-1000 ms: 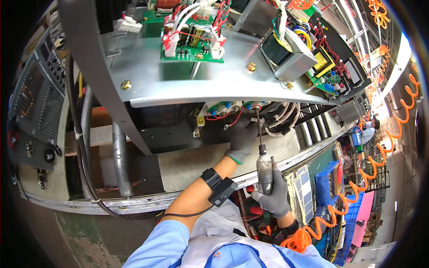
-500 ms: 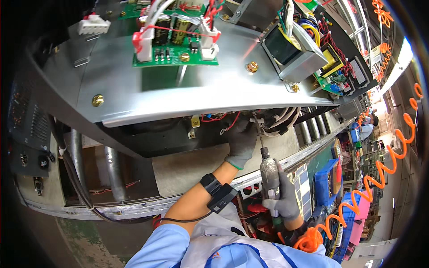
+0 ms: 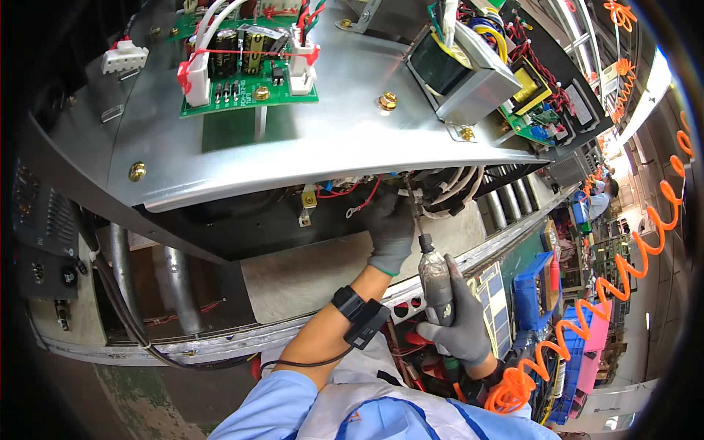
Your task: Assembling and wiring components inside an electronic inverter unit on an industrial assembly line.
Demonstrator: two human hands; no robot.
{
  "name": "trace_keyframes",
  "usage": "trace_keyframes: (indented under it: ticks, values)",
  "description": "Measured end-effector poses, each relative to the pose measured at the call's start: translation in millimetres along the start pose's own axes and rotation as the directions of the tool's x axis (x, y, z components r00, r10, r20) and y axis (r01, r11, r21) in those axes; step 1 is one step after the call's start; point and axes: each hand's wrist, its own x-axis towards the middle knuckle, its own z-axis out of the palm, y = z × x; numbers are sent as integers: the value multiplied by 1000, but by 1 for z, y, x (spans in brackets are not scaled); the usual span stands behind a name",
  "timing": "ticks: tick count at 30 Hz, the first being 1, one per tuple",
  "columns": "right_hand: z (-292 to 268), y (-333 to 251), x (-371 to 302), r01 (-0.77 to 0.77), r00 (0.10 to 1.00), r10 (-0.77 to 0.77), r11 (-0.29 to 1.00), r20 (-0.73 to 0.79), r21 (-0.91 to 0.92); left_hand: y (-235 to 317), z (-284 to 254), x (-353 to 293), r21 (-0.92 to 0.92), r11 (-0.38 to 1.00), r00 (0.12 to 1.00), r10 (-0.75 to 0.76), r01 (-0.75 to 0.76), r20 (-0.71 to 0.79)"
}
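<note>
Right hand (image 3: 462,323), grey glove, wrapped tight round pneumatic screwdriver (image 3: 434,275); tool upright, bit (image 3: 416,213) reaching up under front edge of grey metal shelf (image 3: 323,139); orange coiled hose (image 3: 565,345) trailing away at right. Left hand (image 3: 392,227), gloved, raised just beside bit among wires (image 3: 447,194) below shelf; fingers curled, perhaps pinching small part, cannot tell in shadow; black wrist strap (image 3: 359,312) on left forearm. Green circuit board (image 3: 246,70) and transformer (image 3: 458,66) on shelf top.

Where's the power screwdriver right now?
In the head view, the power screwdriver stands upright right of centre, gripped by the right hand, its bit reaching under the metal shelf beside the left hand.
</note>
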Motion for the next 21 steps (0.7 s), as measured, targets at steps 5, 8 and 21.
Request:
trace_keyframes:
  ticks: [5,8,21]
  values:
    - [-7,-14,3,-2,1000,5,993,28,-121,16,-6,15,-101,966,968,-229,239,102]
    - [-12,-11,4,-43,997,45,998,58,-41,13,-6,16,-73,953,952,-284,293,117]
    - [-26,11,12,63,997,-72,961,-25,-270,-4,7,18,536,835,982,22,-123,190]
